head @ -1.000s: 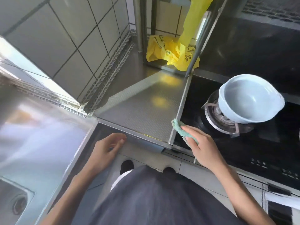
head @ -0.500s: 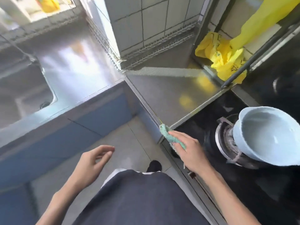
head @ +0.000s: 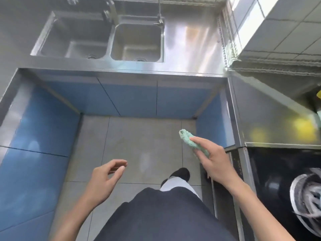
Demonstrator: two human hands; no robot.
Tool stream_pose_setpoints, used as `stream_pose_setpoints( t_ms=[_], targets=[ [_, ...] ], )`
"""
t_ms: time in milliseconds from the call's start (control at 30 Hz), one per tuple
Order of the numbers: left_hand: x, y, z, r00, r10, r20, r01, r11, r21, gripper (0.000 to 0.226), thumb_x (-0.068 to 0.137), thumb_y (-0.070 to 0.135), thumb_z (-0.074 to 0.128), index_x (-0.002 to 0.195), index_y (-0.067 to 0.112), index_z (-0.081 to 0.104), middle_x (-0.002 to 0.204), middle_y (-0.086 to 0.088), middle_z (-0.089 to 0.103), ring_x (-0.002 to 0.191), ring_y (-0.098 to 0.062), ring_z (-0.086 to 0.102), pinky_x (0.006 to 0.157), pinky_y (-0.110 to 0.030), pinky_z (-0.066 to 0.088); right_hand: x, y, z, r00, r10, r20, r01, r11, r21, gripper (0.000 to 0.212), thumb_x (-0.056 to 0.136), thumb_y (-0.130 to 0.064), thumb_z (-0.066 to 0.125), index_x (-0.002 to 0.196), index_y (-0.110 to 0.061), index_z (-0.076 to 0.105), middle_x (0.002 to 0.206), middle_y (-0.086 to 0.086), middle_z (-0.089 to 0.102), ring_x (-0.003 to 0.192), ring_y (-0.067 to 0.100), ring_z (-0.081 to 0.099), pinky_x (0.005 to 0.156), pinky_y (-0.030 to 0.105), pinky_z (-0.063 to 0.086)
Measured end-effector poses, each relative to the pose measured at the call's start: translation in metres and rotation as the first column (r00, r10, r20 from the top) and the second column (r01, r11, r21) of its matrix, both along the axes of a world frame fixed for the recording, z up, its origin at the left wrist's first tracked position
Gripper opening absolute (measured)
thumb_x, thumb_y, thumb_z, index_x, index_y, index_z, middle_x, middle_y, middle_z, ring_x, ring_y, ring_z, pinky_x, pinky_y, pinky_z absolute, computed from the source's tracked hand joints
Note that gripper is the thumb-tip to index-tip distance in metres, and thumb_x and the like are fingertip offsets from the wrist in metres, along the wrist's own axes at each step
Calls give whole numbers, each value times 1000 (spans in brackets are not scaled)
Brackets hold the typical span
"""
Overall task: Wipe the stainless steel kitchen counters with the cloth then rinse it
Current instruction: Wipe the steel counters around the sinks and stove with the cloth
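Note:
My right hand (head: 214, 162) holds a folded green cloth (head: 188, 138) in the air above the floor, just left of the right-hand steel counter (head: 271, 117). Its fingers curl round the cloth, whose free end sticks out up and left. My left hand (head: 104, 180) hangs loosely open over the floor tiles and holds nothing. Straight ahead runs another steel counter (head: 191, 49) with a double sink (head: 137, 42) set in it; a tap (head: 111, 9) stands behind the basins.
Blue cabinet fronts (head: 128, 100) run under the counters on three sides, around a grey tiled floor (head: 139, 145). A black hob (head: 281, 171) with a burner (head: 307, 193) lies at the right. A tiled wall corner (head: 278, 32) juts in at the upper right.
The view has swung left from the hob and side counter to face the sinks. My right hand has lifted the cloth off the counter's edge and now carries it over the floor.

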State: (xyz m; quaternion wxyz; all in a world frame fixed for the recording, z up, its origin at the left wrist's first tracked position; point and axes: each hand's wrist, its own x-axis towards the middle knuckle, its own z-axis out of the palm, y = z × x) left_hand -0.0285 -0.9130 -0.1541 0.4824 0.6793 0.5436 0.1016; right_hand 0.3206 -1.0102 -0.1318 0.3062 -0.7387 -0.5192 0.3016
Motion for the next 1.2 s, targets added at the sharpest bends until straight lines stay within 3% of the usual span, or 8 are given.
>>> stream_pose_setpoints(
  t_ms=[133, 267, 333, 433, 533, 767, 1033, 1200],
  targets=[
    [-88, -30, -8, 994, 107, 23, -107, 994, -13, 17, 102, 18, 65, 110, 29, 76, 107, 20, 77, 104, 7, 69, 95, -16, 50, -82, 13, 5, 995, 101, 8, -102, 994, 31, 40, 96, -6, 67, 132, -24, 68, 133, -11, 67, 123, 7, 62, 106, 31, 49],
    [-168, -55, -10, 988, 152, 7, -152, 988, -5, 19, 102, 26, 64, 109, 42, 71, 106, 35, 73, 106, 18, 63, 87, 2, 43, -157, 22, 8, 988, 155, 9, -156, 985, 70, 39, 96, -5, 68, 131, -22, 69, 129, -11, 69, 118, 8, 65, 101, 31, 51],
    [-202, -65, -10, 982, 187, 2, -187, 982, 10, 21, 102, 27, 65, 105, 47, 70, 107, 43, 68, 105, 19, 63, 86, 4, 41, -189, 26, 10, 983, 184, 12, -185, 980, 80, 39, 95, -3, 68, 130, -21, 69, 127, -9, 70, 110, 5, 66, 96, 30, 52],
    [-245, -76, -12, 963, 269, 12, -270, 963, 25, 21, 101, 26, 67, 103, 47, 71, 104, 39, 71, 104, 12, 68, 93, -10, 48, -227, 35, 12, 970, 241, -5, -240, 968, 75, 39, 95, -1, 67, 129, -20, 70, 123, -6, 71, 90, -5, 62, 85, 29, 50],
    [-276, -83, -18, 931, 363, 33, -364, 931, 19, 20, 100, 27, 67, 103, 46, 73, 104, 36, 73, 104, 10, 68, 93, -16, 49, -254, 45, 15, 957, 290, -9, -288, 955, 67, 40, 95, -1, 66, 129, -22, 70, 123, -10, 70, 86, -9, 60, 83, 26, 49],
    [-304, -65, -17, 888, 458, 44, -457, 889, -16, 21, 100, 24, 68, 105, 44, 73, 105, 34, 74, 104, 11, 69, 94, -16, 48, -292, 90, 15, 945, 325, -19, -324, 944, 62, 40, 96, -2, 65, 128, -24, 70, 119, -12, 71, 87, -8, 60, 81, 22, 47],
    [-320, 22, -1, 871, 491, 10, -491, 871, -17, 20, 100, 19, 68, 106, 37, 74, 105, 31, 75, 103, 11, 68, 89, 3, 43, -318, 185, 2, 929, 368, -48, -366, 930, 36, 39, 98, -5, 61, 130, -26, 67, 124, -12, 69, 90, 8, 63, 85, 36, 56],
    [-323, 92, 17, 882, 470, -43, -471, 882, -28, 19, 100, 23, 67, 106, 40, 74, 106, 31, 76, 104, 12, 67, 95, -9, 46, -316, 248, -3, 918, 394, -48, -395, 918, -25, 41, 98, -7, 61, 131, -31, 66, 128, -17, 67, 97, 7, 64, 86, 37, 57]
  ],
)
